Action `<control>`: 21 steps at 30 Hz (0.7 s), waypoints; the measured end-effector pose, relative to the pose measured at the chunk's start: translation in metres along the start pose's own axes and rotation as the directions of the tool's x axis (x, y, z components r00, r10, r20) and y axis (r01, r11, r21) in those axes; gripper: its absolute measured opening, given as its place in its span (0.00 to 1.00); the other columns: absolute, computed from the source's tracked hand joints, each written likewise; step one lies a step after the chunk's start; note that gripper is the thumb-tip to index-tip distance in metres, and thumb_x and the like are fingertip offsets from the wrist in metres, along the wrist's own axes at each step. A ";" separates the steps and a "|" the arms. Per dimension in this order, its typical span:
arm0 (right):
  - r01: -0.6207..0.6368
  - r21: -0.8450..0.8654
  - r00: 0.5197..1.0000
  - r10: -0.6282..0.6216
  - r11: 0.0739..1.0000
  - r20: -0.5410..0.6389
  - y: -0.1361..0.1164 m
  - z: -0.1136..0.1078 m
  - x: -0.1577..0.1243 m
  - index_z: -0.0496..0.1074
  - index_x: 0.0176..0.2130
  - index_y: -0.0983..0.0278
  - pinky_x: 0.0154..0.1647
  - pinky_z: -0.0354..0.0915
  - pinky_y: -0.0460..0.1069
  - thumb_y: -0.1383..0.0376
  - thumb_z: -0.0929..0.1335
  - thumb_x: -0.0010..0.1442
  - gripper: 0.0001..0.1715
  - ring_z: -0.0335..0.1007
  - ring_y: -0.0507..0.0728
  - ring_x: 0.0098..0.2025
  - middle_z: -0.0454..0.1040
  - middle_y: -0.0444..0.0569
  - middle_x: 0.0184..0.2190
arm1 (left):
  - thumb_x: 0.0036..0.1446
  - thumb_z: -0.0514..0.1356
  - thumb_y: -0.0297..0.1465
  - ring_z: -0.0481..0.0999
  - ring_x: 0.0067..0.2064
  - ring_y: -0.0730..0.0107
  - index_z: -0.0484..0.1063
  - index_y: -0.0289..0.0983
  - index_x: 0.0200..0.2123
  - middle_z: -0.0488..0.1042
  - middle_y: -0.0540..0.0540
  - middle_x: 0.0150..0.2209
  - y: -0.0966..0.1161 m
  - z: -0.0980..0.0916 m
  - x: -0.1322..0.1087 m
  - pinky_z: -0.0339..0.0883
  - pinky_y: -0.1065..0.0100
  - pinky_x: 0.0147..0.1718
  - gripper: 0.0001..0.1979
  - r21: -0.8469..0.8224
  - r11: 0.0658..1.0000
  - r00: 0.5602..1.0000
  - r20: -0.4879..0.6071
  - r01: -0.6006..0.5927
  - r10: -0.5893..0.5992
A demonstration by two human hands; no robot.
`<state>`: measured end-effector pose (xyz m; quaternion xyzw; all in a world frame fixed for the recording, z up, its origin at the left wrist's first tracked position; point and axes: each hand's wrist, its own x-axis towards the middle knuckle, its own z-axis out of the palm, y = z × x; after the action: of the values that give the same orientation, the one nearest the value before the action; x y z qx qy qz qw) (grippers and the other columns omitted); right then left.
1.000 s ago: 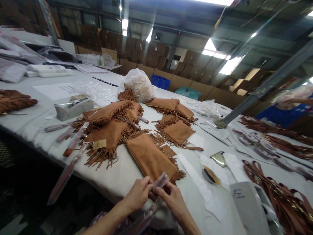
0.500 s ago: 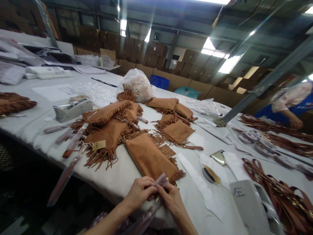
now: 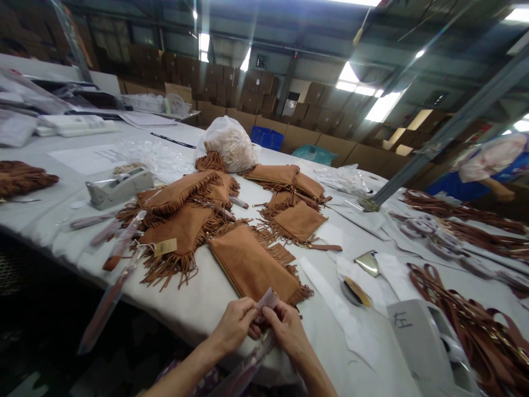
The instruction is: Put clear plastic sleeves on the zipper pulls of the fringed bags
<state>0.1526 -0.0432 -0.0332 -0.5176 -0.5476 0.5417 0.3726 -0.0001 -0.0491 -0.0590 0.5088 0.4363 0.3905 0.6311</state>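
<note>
person's left hand (image 3: 236,325) and right hand (image 3: 286,326) both pinching a plastic-wrapped strap (image 3: 243,375), fringed tan pouch (image 3: 252,262) just past the fingertips, gray tape dispenser (image 3: 424,344) off right

Around six o'clock in the head view, our left hand (image 3: 233,325) and right hand (image 3: 289,331) are ungloved. Our forearms (image 3: 192,366) are bare to the picture's edge, tapering towards the wrists. Near half past six shows our dark purple garment (image 3: 210,380) with small pale spots, partly shadowed.
</note>
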 end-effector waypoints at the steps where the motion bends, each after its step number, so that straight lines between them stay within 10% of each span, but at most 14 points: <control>1: 0.012 -0.022 1.000 -0.012 1.000 -0.028 0.003 0.000 0.001 0.74 0.28 0.66 0.30 0.64 0.48 0.53 0.69 0.52 0.18 0.68 0.56 0.28 0.75 0.48 0.25 | 0.57 0.52 0.40 0.75 0.22 0.68 0.65 0.36 0.31 0.70 0.50 0.23 0.001 0.000 0.000 0.72 0.67 0.22 0.13 -0.021 1.000 1.000 -0.001 0.011 -0.011; 21: -0.022 -0.044 0.999 0.020 0.999 -0.037 0.012 -0.004 0.004 0.72 0.27 0.66 0.26 0.60 0.46 0.57 0.68 0.51 0.14 0.65 0.53 0.25 0.72 0.45 0.22 | 0.52 0.57 0.33 0.71 0.20 0.73 0.65 0.36 0.28 0.69 0.53 0.21 0.003 0.007 0.004 0.66 0.74 0.19 0.06 0.005 1.000 0.999 -0.035 0.012 -0.012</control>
<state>0.1577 -0.0404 -0.0447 -0.5413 -0.5472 0.5236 0.3653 0.0079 -0.0474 -0.0562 0.5012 0.4512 0.3943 0.6243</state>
